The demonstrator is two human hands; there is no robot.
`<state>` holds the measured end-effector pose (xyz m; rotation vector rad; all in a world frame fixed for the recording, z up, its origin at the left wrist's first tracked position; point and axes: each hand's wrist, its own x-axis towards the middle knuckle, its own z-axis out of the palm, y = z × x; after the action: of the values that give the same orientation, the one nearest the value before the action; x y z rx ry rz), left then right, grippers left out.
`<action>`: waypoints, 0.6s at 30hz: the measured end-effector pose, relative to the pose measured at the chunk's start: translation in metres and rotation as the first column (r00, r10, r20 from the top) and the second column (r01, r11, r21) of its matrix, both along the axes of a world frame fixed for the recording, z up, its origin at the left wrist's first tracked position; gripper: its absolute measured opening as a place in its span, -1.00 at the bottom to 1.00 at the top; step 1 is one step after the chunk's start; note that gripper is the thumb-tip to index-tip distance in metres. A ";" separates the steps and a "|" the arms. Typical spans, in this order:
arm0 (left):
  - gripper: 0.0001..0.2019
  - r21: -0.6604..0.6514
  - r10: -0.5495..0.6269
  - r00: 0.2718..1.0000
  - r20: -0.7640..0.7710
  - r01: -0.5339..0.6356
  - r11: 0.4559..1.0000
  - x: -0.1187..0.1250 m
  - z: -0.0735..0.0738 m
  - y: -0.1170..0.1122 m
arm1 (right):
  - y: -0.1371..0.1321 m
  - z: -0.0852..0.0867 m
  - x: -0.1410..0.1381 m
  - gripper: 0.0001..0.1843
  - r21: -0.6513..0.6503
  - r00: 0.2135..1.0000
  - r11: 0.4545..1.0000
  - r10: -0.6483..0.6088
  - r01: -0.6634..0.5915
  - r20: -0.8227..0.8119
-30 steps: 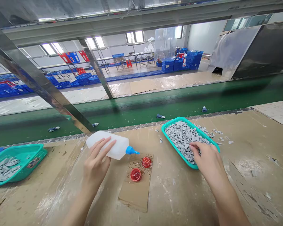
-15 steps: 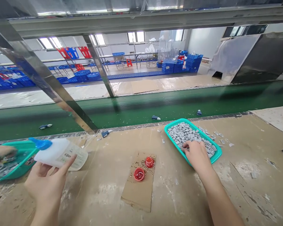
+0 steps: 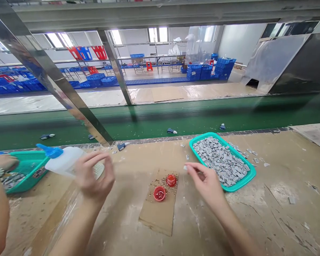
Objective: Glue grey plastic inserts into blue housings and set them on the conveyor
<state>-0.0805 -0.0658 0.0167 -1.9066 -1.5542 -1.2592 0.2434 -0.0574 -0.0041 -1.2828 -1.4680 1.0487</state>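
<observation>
My right hand (image 3: 205,179) is closed in a pinch on a small pale tag-like piece (image 3: 186,167), left of the teal basket. That basket (image 3: 252,176) holds a heap of small flat grey pieces (image 3: 221,160). My left hand (image 3: 96,174) is raised in front of a white squeeze bottle (image 3: 66,160) with a blue spout. Its fingers are bent and smeared by motion, and it hides part of the bottle. Between my hands a red cap (image 3: 159,193) with shiny liquid in it and a second red cap (image 3: 171,180) rest on a cardboard piece (image 3: 157,217).
Another person's hand (image 3: 5,161) reaches into a second teal basket (image 3: 33,181) at the left. Beyond the table edge runs a green conveyor belt (image 3: 144,121) carrying small dark pieces (image 3: 172,131). A slanted steel post (image 3: 77,106) stands at the left. Loose grey pieces (image 3: 249,151) lie beside the right basket.
My right hand has come out of the basket and moved left with a small piece. My left hand has shifted right and up across the bottle, its fingers more curled.
</observation>
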 end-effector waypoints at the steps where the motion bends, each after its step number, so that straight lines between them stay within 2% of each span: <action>1: -0.64 -0.047 -0.054 0.996 -0.067 0.051 0.998 0.012 0.003 0.021 | -0.003 -0.002 -0.009 -0.71 -0.061 0.996 0.997 0.049 -0.054 -0.074; 4: -0.71 -0.276 -0.217 0.958 -0.190 0.160 0.948 0.047 -0.001 0.087 | -0.007 -0.011 -0.024 -0.68 -0.221 0.971 0.965 0.090 -0.140 -0.222; 7: -0.60 -0.441 -0.345 0.905 -0.250 0.211 0.872 0.072 -0.020 0.142 | -0.006 -0.018 -0.026 -0.67 -0.308 0.958 0.937 0.077 -0.165 -0.278; 9: -0.56 -0.516 -0.391 0.883 -0.260 0.215 0.829 0.082 -0.035 0.168 | -0.004 -0.020 -0.025 -0.65 -0.336 0.957 0.926 0.075 -0.172 -0.281; 13: -0.61 -0.616 -0.444 0.865 -0.232 0.223 0.756 0.092 -0.054 0.193 | -0.002 -0.022 -0.024 -0.62 -0.363 0.956 0.916 0.068 -0.174 -0.286; 18: -0.78 -0.673 -0.392 0.910 -0.137 0.205 0.711 0.088 -0.055 0.201 | -0.002 -0.025 -0.027 -0.61 -0.392 0.952 0.900 0.074 -0.192 -0.296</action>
<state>0.0073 0.1354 -0.0384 -2.7278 -1.7075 -0.5165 0.2166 -0.0599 -0.0286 -1.2699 -1.1673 1.6330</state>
